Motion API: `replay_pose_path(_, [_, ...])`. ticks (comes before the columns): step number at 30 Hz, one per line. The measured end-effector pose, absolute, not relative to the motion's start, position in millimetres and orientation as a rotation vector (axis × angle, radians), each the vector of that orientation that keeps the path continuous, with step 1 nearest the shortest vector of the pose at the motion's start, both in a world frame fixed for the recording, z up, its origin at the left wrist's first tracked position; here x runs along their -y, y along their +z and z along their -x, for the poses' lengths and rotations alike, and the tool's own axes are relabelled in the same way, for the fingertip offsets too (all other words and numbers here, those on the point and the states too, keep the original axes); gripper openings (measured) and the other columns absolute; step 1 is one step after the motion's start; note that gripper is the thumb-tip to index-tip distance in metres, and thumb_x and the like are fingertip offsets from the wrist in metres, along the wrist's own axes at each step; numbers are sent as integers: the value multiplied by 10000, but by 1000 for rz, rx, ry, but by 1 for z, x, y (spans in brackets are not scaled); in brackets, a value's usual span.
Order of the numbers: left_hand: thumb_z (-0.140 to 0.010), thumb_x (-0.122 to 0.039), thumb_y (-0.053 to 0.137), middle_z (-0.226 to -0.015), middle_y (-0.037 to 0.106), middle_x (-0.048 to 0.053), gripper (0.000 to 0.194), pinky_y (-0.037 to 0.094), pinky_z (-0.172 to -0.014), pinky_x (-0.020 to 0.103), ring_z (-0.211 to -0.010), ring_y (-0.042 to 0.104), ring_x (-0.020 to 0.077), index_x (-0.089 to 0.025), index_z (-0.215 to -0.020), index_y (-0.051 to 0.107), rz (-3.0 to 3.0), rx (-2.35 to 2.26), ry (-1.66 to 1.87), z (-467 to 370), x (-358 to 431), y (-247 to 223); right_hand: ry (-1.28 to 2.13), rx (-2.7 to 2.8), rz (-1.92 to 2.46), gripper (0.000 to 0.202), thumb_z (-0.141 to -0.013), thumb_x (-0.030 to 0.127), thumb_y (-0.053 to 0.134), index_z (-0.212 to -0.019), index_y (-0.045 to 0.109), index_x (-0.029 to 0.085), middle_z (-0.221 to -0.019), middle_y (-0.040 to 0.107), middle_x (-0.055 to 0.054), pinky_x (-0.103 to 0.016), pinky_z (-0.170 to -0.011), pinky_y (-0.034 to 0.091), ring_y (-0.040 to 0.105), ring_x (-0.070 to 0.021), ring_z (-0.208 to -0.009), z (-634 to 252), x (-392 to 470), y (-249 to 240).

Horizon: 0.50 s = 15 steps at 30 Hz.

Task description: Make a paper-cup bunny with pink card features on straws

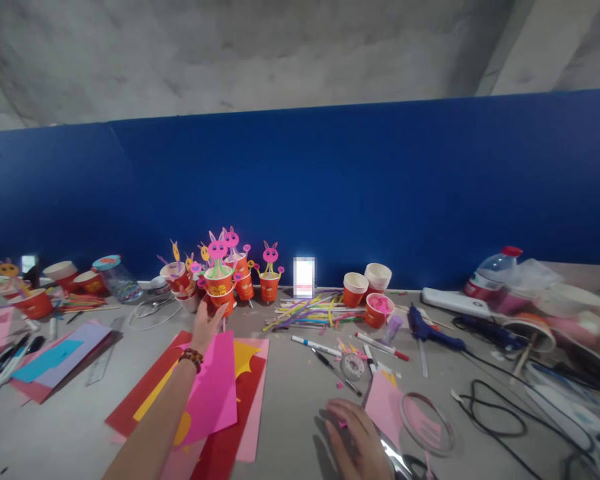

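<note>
A tall blue partition (300, 180) runs across the full width behind the gray table (285, 407), with bare concrete (280, 53) above it. At its foot, near the middle, stands a bright upright screen (304, 277) (its contents are too blurred to read). Toward the right, a clear bottle (491, 272) with a red cap leans to one side, just beside a long white device (455, 303) lying flat. On the left, a clear jar (123, 283) with a blue-and-orange lid is tilted, and a thin white cable (150, 313) lies looped to its right.
</note>
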State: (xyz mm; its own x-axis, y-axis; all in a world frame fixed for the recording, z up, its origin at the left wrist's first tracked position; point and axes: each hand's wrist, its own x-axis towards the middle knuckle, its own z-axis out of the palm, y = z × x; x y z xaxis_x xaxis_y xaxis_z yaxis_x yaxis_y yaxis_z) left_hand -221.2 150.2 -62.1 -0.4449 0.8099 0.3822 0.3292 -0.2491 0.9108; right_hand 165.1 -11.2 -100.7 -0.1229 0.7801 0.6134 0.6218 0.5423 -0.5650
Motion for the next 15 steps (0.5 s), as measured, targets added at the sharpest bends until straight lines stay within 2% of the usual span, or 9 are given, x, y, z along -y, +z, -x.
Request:
replay_pose_path(6, [-793,-490,708,-1157,702,130,560,582,-776,376,-947,703,266,-175,-1227,549,-1375,-1625,1738,220,-152,-65,197,1829,1122,178,-937,321,580,-1069,680,257,-1031,741,-88,-351,-795,623,727,-256,-948,-165,10,-101])
replay_pose_path(10, [-803,-517,678,-1169,702,130,569,583,-786,382,-937,712,267,-179,-1244,553,-1387,-1629,1740,223,-152,-67,194,1828,1132,185,-946,332,566,-1078,673,259,-1034,737,-97,-356,-789,622,725,-260,-945,-165,10,-103])
replay_pose_path(15, [-854,-500,642,-1220,675,111,508,549,-909,410,-1075,663,272,-195,-1253,564,-1426,-1627,1769,233,-146,-69,188,1845,1123,183,-939,320,572,-1090,662,268,-1034,737,-92,-360,-793,622,724,-261,-951,-165,10,-103])
